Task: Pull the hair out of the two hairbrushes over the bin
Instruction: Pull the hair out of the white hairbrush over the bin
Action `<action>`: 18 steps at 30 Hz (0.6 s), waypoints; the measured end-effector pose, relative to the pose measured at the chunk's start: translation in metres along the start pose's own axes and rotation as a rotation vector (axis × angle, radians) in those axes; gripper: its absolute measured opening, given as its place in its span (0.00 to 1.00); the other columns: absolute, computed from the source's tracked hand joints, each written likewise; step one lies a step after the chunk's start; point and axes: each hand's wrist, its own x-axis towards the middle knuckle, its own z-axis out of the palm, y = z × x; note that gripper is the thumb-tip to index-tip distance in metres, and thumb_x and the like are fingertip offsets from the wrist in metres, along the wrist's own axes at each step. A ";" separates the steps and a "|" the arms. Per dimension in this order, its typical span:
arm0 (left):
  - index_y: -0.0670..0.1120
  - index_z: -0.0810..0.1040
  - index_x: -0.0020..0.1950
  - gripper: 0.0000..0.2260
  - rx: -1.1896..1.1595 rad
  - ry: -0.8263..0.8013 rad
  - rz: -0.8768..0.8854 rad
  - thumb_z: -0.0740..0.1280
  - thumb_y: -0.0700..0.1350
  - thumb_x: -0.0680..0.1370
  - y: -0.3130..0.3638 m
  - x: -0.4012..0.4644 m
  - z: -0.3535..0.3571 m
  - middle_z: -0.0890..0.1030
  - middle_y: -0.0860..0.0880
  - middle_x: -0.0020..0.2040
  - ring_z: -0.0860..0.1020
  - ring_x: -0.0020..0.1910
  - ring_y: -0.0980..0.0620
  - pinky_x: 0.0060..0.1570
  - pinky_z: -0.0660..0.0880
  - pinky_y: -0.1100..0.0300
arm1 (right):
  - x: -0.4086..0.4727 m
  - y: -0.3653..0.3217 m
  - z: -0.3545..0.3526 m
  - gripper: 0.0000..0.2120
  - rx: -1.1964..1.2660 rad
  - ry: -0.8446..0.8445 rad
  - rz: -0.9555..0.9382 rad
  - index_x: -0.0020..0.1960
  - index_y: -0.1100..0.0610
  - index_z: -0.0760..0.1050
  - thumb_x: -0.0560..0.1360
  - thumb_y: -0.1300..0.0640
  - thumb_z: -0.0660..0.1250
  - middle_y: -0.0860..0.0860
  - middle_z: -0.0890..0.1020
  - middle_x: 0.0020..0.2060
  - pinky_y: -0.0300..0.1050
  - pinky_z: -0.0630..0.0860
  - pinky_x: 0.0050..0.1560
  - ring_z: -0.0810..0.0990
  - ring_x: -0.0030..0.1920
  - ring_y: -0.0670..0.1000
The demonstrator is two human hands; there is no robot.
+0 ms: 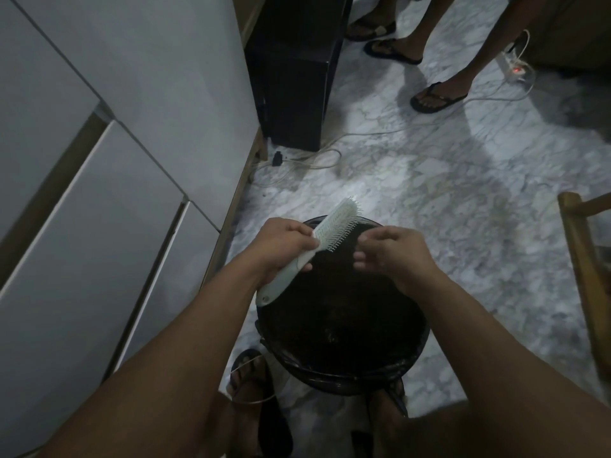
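A pale white-green hairbrush (334,228) is held over a round black bin (342,380) on the floor. My left hand (281,246) grips it at the neck, where handle meets head, with the bristles facing right. My right hand (390,254) hovers just right of the bristles, with fingertips pinched together over the bin's dark inside. Whether any hair is between those fingers is too dark to tell. Only one brush is in view.
White cabinet doors (99,160) fill the left. A black box (294,71) stands behind, with cables (307,158) and a power strip (514,69) on the marble floor. Sandalled feet of other people (436,97) are at the top. A wooden chair (585,269) stands at the right.
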 end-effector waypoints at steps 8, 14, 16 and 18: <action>0.41 0.79 0.41 0.05 -0.149 -0.021 0.023 0.72 0.33 0.73 -0.005 -0.049 0.005 0.81 0.41 0.45 0.81 0.39 0.45 0.45 0.82 0.45 | -0.047 -0.013 0.015 0.11 0.078 -0.037 -0.043 0.57 0.65 0.72 0.77 0.61 0.66 0.60 0.83 0.42 0.53 0.83 0.41 0.84 0.40 0.59; 0.41 0.78 0.45 0.04 -0.238 -0.007 0.107 0.70 0.33 0.75 0.018 -0.104 0.013 0.80 0.38 0.48 0.81 0.38 0.45 0.39 0.82 0.51 | -0.086 -0.053 0.015 0.21 0.022 -0.046 -0.088 0.63 0.61 0.69 0.74 0.58 0.71 0.61 0.83 0.49 0.53 0.83 0.42 0.85 0.44 0.59; 0.41 0.77 0.46 0.04 -0.272 -0.009 0.131 0.70 0.34 0.76 0.026 -0.118 0.014 0.80 0.39 0.46 0.81 0.38 0.46 0.40 0.81 0.50 | -0.097 -0.068 0.015 0.19 0.027 -0.078 -0.096 0.61 0.64 0.73 0.74 0.58 0.71 0.60 0.84 0.48 0.48 0.82 0.37 0.86 0.43 0.57; 0.41 0.77 0.47 0.05 -0.279 -0.008 0.150 0.71 0.33 0.75 0.033 -0.126 0.014 0.81 0.39 0.48 0.81 0.40 0.45 0.44 0.82 0.49 | -0.105 -0.083 0.015 0.13 0.033 -0.110 -0.102 0.57 0.66 0.76 0.75 0.60 0.70 0.60 0.84 0.46 0.44 0.80 0.32 0.86 0.39 0.54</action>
